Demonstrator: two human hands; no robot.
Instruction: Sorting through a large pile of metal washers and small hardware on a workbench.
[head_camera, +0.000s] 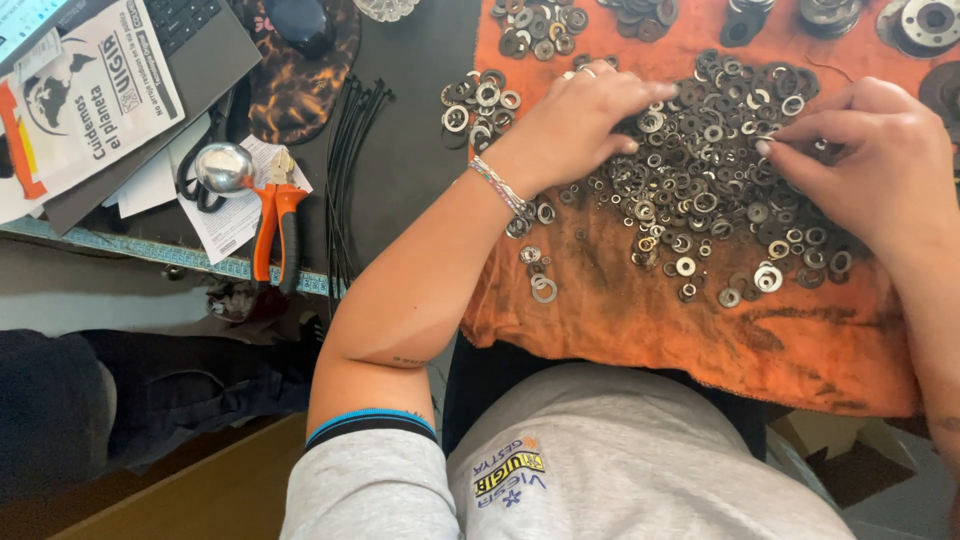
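Observation:
A big heap of metal washers (700, 190) lies spread on an orange cloth (640, 320) over the table's front edge. My left hand (580, 120), with a ring and a bead bracelet at the wrist, rests palm down on the heap's left part, fingers reaching into the washers. My right hand (870, 160) is at the heap's right side, thumb and forefinger pinched together on a small washer (775, 140). Smaller sorted piles of washers (480, 105) sit to the left and along the cloth's far edge (540, 25).
Orange-handled pliers (278, 225) and a shiny metal ball (222, 167) lie on papers at left. A bundle of black cable ties (350, 170) lies on the dark table. A laptop (190, 40), a leaflet (90, 90) and a mouse (295, 22) on a patterned pad sit far left.

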